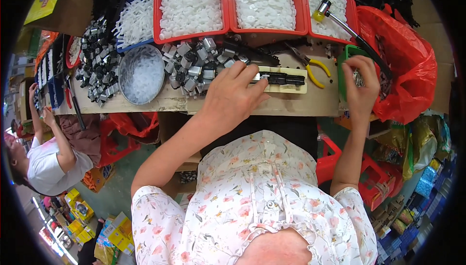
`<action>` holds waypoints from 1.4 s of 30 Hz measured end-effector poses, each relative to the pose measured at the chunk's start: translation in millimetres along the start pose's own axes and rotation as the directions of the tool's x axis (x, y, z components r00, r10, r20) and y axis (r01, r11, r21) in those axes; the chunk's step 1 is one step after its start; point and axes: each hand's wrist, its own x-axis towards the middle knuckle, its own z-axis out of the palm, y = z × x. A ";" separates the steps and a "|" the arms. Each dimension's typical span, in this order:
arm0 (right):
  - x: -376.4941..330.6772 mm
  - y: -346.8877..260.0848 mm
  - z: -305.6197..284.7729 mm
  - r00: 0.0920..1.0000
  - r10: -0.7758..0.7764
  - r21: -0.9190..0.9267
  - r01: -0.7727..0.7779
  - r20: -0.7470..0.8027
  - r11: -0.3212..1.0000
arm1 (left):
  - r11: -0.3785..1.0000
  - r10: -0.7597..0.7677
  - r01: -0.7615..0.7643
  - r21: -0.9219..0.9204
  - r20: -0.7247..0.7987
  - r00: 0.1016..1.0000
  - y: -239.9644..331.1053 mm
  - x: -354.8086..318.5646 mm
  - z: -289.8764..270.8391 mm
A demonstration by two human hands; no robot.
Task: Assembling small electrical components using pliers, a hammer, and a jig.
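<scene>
My left hand [233, 93] is closed at the left end of a long black plastic part [284, 79], its fingertips pressing there. The part lies in a cream fixture block [286, 89] on the bench, and a small white piece shows by my fingers. My right hand [363, 80] hangs over a green bin [343, 73] holding small metal pieces [358, 78]. Its fingers are curled in toward the thumb; whatever they pinch is too small to make out. Yellow-handled pliers [310, 67] lie between the fixture and the bin.
Red trays [226, 3] of white plastic pieces line the back. A hammer [357, 37] leans across the right tray beside a red plastic bag [407, 56]. Silver-and-black motor-like parts [187, 64] and a round metal dish [141, 74] fill the left. Another person [56, 158] sits far left.
</scene>
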 end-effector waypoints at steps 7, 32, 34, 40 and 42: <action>-23.9 53.1 -18.3 0.973 0.226 -0.319 -0.199 0.050 0.927 | 0.996 0.050 -0.052 -0.074 -0.024 0.998 -36.6 62.4 -17.0; 9.6 -32.3 45.2 0.984 0.175 0.577 -0.122 -0.038 0.808 | 0.445 -0.491 0.506 -0.739 0.271 0.828 -12.6 97.4 5.9; 16.4 -44.2 52.2 0.988 0.134 0.533 -0.076 -0.071 0.843 | 0.363 -0.521 0.482 -0.798 0.255 0.814 -3.0 85.9 10.9; 17.5 -53.2 65.3 0.991 -0.001 0.359 0.050 -0.136 0.932 | 0.224 -0.541 0.419 -0.880 0.246 0.804 4.6 71.0 9.2; 16.7 -53.4 68.0 0.984 -0.026 0.336 0.085 -0.176 0.938 | 0.206 -0.533 0.465 -0.861 0.300 0.791 3.1 68.8 7.2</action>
